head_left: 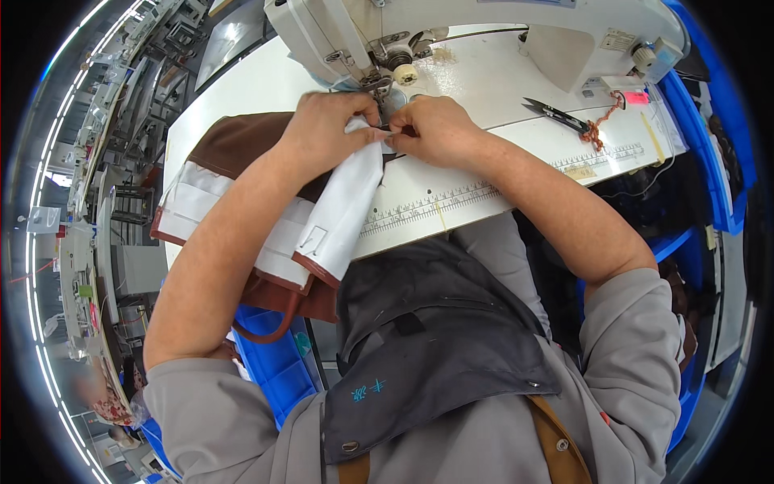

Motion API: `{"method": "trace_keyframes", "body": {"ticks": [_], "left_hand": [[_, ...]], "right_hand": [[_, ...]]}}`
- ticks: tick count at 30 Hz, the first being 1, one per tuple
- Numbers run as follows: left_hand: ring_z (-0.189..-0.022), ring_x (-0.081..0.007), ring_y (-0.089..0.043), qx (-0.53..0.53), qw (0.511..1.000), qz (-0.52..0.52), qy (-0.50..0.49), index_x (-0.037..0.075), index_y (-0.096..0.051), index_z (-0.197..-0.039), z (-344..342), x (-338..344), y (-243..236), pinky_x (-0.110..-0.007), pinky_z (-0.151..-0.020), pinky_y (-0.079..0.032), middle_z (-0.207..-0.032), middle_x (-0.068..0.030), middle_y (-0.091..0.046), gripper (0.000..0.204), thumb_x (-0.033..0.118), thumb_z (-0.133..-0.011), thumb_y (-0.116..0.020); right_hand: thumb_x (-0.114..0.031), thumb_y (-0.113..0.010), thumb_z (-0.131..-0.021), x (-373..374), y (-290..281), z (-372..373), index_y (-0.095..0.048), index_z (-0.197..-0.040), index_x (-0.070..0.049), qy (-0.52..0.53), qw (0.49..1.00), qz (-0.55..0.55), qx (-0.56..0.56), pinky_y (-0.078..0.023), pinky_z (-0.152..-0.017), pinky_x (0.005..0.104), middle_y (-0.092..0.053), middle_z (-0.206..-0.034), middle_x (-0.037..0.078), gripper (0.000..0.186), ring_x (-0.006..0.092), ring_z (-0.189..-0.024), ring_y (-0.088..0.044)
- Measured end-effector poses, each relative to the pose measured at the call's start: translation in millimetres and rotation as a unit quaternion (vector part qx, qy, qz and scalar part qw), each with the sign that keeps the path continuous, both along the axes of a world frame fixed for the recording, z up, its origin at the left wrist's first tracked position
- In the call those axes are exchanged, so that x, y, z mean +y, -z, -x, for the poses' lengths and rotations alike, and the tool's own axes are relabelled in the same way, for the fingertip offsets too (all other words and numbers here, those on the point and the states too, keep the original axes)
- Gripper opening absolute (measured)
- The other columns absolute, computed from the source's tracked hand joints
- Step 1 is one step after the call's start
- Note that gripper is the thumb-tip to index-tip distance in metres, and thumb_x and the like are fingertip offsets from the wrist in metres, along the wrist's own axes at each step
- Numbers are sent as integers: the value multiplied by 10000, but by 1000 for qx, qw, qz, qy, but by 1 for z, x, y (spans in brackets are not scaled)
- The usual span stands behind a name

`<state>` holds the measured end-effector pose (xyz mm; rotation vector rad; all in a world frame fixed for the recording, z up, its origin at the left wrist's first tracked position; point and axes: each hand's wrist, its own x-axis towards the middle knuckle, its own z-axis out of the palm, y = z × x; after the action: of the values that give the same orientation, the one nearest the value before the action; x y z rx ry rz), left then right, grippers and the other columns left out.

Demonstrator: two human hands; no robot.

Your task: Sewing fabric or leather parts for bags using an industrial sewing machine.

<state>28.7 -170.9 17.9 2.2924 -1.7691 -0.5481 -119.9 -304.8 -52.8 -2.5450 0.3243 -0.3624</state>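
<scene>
Dark apron [439, 355], left hand [324, 131] clamped on fabric [352, 198], right hand [442, 131] grip unclear, ruled tabletop [492, 77], strip-lit workroom [129, 270]

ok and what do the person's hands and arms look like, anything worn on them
Both the left hand and right hand are ungloved, and the forearms are bare. Plain, loose grey sleeves reach about the elbows. No watch shows.

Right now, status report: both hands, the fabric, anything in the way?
Left fingers gripping brown-and-white fabric piece. Right fingers beside them, hold unclear. Sewing machine head close beyond; thread snips off right, clear of both.
</scene>
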Motion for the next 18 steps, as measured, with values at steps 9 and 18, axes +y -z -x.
{"method": "trace_keyframes", "body": {"ticks": [9, 18], "left_hand": [[-1233, -343, -571, -16, 986, 98, 133, 39, -666, -1101, 11, 29, 4, -398, -1035, -454, -1187, -146, -657, 372, 276, -819, -720], [-1162, -337, -627, 49, 969, 216, 114, 0, -659, -1048, 3, 35, 40, -439, -1121, -415, -1121, -133, -690, 388, 120, -696, -769]], "right_hand": [[-311, -668, -808, -7, -19, -13, -728, -838, -140, -18, 993, 9, 119, -523, -770, 422, -717, -794, 81, 183, 289, -796, -697], [-319, -698, -763, -12, -15, -18, -739, -799, -155, -15, 993, 45, 110, -475, -821, 416, -722, -789, 55, 173, 241, -817, -703]]}}
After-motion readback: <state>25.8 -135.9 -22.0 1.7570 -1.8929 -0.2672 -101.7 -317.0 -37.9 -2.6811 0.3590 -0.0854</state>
